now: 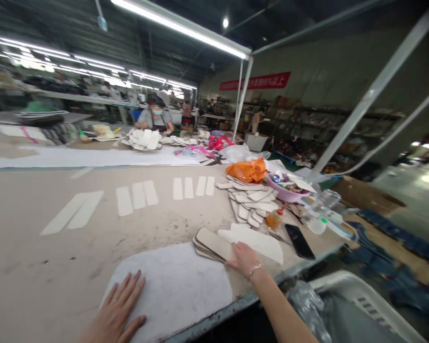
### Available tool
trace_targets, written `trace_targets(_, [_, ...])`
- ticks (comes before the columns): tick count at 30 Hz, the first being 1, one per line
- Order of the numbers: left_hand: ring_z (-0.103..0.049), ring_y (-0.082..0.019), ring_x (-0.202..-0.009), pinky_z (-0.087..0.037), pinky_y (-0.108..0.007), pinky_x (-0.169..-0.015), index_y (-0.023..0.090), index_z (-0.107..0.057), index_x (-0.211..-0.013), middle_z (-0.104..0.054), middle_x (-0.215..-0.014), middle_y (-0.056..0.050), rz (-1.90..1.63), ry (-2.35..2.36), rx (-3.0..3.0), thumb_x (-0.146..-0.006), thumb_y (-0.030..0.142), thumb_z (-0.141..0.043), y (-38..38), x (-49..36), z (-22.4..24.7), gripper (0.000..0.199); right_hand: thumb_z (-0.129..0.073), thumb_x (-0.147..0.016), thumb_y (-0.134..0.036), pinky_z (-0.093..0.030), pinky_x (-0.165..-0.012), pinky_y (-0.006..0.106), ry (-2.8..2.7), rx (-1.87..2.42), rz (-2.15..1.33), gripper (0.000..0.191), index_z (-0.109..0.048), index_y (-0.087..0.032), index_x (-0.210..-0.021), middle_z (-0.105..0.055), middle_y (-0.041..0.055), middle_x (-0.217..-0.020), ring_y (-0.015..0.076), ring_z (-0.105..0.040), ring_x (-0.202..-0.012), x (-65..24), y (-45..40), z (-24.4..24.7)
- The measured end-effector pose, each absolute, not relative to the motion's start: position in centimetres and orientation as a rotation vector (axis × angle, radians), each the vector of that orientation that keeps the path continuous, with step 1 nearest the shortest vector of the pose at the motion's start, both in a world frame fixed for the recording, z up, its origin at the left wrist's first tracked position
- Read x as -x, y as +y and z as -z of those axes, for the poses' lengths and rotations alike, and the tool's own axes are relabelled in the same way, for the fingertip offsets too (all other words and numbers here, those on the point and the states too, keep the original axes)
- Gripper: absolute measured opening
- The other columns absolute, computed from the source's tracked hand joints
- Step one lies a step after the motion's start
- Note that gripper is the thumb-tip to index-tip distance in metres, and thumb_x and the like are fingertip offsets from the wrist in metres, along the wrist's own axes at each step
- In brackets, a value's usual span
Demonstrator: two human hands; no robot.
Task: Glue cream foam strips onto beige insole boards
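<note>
On the left part of a large white rounded sheet [175, 286], my left hand [119, 312] lies flat with its fingers spread. My right hand [243, 259] is at the right end of a small stack of beige rounded pieces [214, 244], its fingers bent over the stack's edge. Whether those fingers grip a piece is too small to tell. White sheets [259, 242] lie just behind my right hand. Several pale rectangular pieces [139, 195] are laid out in groups farther back on the table.
Right of the hands are a phone [299, 241], a bottle with a red tip [274, 217], a pile of cut pieces [252, 200], an orange bag [247, 170] and a purple basin [288, 193]. A grey basket [361, 300] stands beside the table edge. A person [155, 119] sits across.
</note>
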State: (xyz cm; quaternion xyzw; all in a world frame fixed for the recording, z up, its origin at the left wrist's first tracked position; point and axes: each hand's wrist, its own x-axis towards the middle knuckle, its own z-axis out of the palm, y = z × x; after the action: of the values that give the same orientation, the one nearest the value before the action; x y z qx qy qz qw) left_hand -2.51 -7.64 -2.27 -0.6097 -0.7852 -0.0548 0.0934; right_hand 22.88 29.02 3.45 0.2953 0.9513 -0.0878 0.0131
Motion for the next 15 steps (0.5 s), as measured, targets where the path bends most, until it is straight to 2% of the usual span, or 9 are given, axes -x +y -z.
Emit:
trace_targets(4, [-0.023, -0.03, -0.138, -0.028, -0.052, -0.109, 0.027, -0.008, -0.146, -0.021, -0.151, -0.008, 0.166, -2.467, 1.838, -0.087, 0.056, -0.04, -7.9, 1.7, 0.1, 0.073, -0.056, -0.084, -0.033, -0.04, -0.097, 0.035, 2.939, -0.76, 0.285, 0.04, -0.058, -0.014, -0.119, -0.054, 0.0162, -0.128, 0.0267, -0.051, -0.118, -23.1, 30.0, -2.1])
trace_targets(6, [-0.02, -0.03, -0.139, -0.025, -0.054, -0.11, 0.028, -0.008, -0.146, -0.018, -0.152, -0.007, 0.227, -2.534, 1.867, -0.087, 0.056, -0.039, -8.1, 1.5, -0.4, 0.073, -0.051, -0.086, -0.032, -0.042, -0.097, 0.035, 2.949, -0.663, 0.285, 0.035, -0.061, -0.014, -0.114, -0.057, 0.0156, -0.124, 0.0259, -0.054, -0.115, -22.9, 30.6, -1.6])
trace_targets(8, [-0.022, -0.029, -0.139, -0.024, -0.054, -0.111, 0.03, -0.016, -0.145, -0.021, -0.152, -0.006, 0.338, -2.57, 1.872, -0.087, 0.055, -0.041, -8.3, 1.5, -0.4, 0.068, -0.046, -0.088, -0.031, -0.045, -0.093, 0.035, 2.966, -0.573, 0.281, 0.029, -0.067, -0.017, -0.102, -0.063, 0.0144, -0.114, 0.0255, -0.059, -0.108, -22.7, 31.2, -1.6])
trace_targets(11, [-0.042, -0.024, -0.129, -0.035, -0.043, -0.108, 0.028, -0.047, -0.133, -0.043, -0.142, -0.006, 0.627, -2.638, 1.712, -0.087, 0.051, -0.042, -8.4, 2.3, 0.2, 0.051, -0.038, -0.089, -0.026, -0.052, -0.084, 0.036, 3.052, -0.554, 0.229, 0.032, -0.07, -0.024, -0.089, -0.067, 0.0129, -0.107, 0.0247, -0.065, -0.097, -22.8, 31.5, -2.3])
trace_targets(13, [-0.057, -0.019, -0.114, -0.045, -0.031, -0.099, 0.025, -0.063, -0.114, -0.061, -0.124, -0.005, 0.813, -2.717, 1.487, -0.087, 0.05, -0.043, -8.3, 4.2, 0.0, 0.042, -0.039, -0.088, -0.025, -0.055, -0.081, 0.037, 3.188, -0.586, 0.189, 0.032, -0.07, -0.027, -0.096, -0.066, 0.0122, -0.112, 0.0257, -0.066, -0.097, -23.0, 30.9, -2.5])
trace_targets(15, [-0.064, -0.017, -0.1, -0.05, -0.026, -0.089, 0.023, -0.069, -0.101, -0.07, -0.107, -0.003, 0.877, -2.788, 1.257, -0.087, 0.048, -0.042, -8.0, 7.3, -0.8, 0.039, -0.042, -0.087, -0.026, -0.055, -0.085, 0.037, 3.343, -0.524, 0.207, 0.033, -0.068, -0.03, -0.108, -0.063, 0.0095, -0.119, 0.0258, -0.063, -0.103, -23.1, 29.3, -2.1])
